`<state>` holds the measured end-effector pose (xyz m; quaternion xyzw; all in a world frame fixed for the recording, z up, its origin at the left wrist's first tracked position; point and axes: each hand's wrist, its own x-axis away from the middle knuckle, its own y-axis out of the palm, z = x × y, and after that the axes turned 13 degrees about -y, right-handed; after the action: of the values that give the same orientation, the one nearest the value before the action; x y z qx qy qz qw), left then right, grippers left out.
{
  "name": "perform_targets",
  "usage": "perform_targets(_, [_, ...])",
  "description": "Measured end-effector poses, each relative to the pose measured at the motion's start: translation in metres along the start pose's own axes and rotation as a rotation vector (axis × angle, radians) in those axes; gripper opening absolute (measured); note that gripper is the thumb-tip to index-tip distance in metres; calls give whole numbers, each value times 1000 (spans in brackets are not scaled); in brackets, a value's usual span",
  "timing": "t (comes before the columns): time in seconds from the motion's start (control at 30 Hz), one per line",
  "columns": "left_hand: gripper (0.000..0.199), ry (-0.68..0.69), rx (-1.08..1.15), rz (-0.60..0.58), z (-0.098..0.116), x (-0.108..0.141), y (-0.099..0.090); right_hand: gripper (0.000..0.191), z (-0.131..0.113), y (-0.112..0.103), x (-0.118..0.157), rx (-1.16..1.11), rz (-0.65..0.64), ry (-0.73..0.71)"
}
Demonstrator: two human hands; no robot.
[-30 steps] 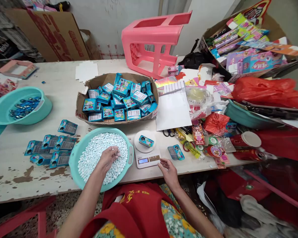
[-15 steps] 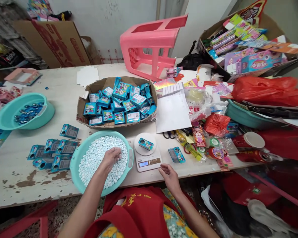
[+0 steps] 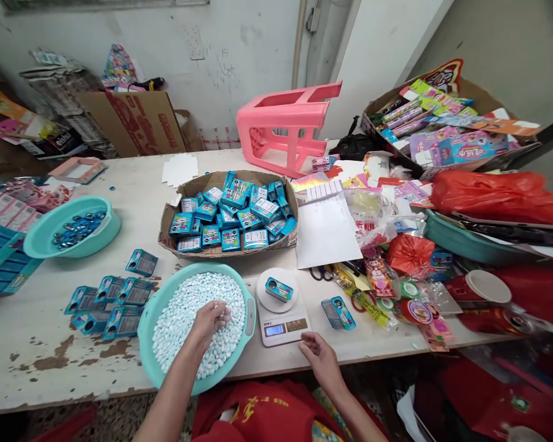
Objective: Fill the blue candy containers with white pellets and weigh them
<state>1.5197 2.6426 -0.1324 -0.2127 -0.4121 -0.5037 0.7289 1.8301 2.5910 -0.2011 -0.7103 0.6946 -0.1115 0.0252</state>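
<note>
My left hand (image 3: 212, 319) is over a turquoise basin (image 3: 146, 341) full of small pale white-blue candies (image 3: 184, 310). Its fingers are bent together just above the candies, and what lies inside them is hidden. To the right of the basin stands a white kitchen scale (image 3: 283, 328) with a lit display. A small blue candy box (image 3: 279, 290) lies on its round plate. My right hand (image 3: 317, 354) hovers by the scale's front right corner, loosely curled, fingers apart and holding nothing. Another blue box (image 3: 338, 313) rests on the table right of the scale.
Several blue boxes (image 3: 124, 291) are grouped left of the basin. Behind it, a cardboard tray (image 3: 225, 250) holds many more. A second turquoise basin (image 3: 92, 245) contains shiny blue pieces. A pink stool (image 3: 286, 132) lies at the back; scissors (image 3: 321, 273), bags and packaging clutter the right.
The camera view has tilted up, so everything appears lower in the picture. My left hand stays over the candies, and my right hand stays beside the scale.
</note>
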Motion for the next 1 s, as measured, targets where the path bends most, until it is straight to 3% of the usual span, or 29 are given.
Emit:
perform_targets(0.2, [31, 7, -33, 18, 2, 1, -2, 32, -4, 2, 4, -4, 4, 9])
perform_targets(0.3, [31, 41, -143, 12, 12, 1, 7, 33, -7, 1, 6, -9, 34, 15])
perform_targets(0.4, [22, 177, -376, -66, 30, 2, 30, 35, -9, -2, 10, -14, 71, 15])
perform_targets(0.5, [11, 359, -683, -145, 49, 2, 67, 36, -7, -5, 14, -24, 101, 18])
perform_targets(0.63, [16, 652, -1219, -117, 62, -5, 118, 35, -4, -12, 21, -21, 133, 22])
perform_targets(0.7, [18, 712, -1364, -100, 62, -11, 134, 35, -3, -16, 24, -20, 146, 30])
perform_targets(0.8, [20, 728, -1426, -92, 59, -17, 146, 35, 2, -22, 28, -30, 172, 45])
perform_targets(1.0, [25, 803, -1606, -60, 58, -15, 151, 38, 10, -28, 31, -43, 208, 63])
